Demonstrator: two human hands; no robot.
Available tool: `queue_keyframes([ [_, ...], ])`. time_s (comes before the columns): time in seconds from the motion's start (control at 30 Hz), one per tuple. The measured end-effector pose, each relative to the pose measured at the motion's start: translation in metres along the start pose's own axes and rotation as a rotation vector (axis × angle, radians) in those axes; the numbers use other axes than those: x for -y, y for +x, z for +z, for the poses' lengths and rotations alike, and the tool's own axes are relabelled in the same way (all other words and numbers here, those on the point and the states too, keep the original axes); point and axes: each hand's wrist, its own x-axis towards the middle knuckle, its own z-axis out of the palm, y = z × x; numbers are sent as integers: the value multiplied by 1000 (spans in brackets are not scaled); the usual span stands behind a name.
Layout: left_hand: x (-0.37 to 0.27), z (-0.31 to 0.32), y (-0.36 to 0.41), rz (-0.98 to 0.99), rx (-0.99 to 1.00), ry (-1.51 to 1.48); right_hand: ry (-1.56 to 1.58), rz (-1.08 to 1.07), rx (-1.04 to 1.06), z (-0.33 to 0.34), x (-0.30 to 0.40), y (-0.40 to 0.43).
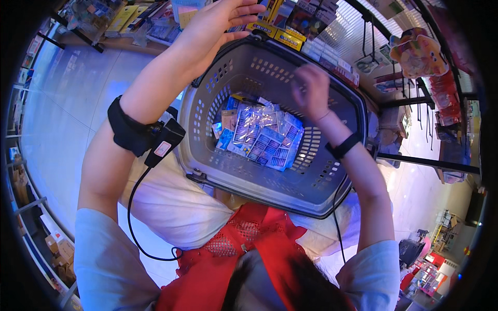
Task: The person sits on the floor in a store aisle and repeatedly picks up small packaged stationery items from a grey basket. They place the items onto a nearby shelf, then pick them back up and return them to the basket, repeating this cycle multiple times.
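A grey plastic shopping basket [268, 194] with slotted walls stands in front of me. Several flat packets in clear plastic wrap [268, 136], printed with rows of small panels, lie on its bottom. A blue card pack [225, 138] and a brown pack [228, 119] are at the pile's left side. My left hand [223, 29] reaches past the basket's far left rim toward the shelf, fingers spread and nothing in them. Over the basket's right half hovers my right hand [312, 91]. It is blurred with its fingers curled, so whether it holds anything is unclear.
Yellow boxes [290, 39] and other packaged goods line the shelf beyond the basket. Hooks with hanging packs [420, 58] stick out at right. A black device [165, 142] is strapped to my left arm, its cable hanging down. Shelving with cartons [58, 248] runs along the left.
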Motion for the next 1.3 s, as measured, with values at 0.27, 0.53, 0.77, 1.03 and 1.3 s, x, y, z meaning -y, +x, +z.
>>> queue_keyframes([
  [0.27, 1, 13, -9, -178, 12, 43, 155, 795, 1191, 124, 1, -155],
  [0.53, 3, 6, 2, -184, 53, 95, 496, 544, 1478, 136, 34, -171],
  [0.77, 39, 8, -6, -177, 232, 602, 1000, 766, 822, 62, -8, -38],
  [1.03, 64, 19, -14, -478, 551, 532, 1022, 668, 502, -27, 21, 46],
  [1.3, 47, 30, -9, -459, 380, 266, 925, 983, 393, -68, 17, 41],
])
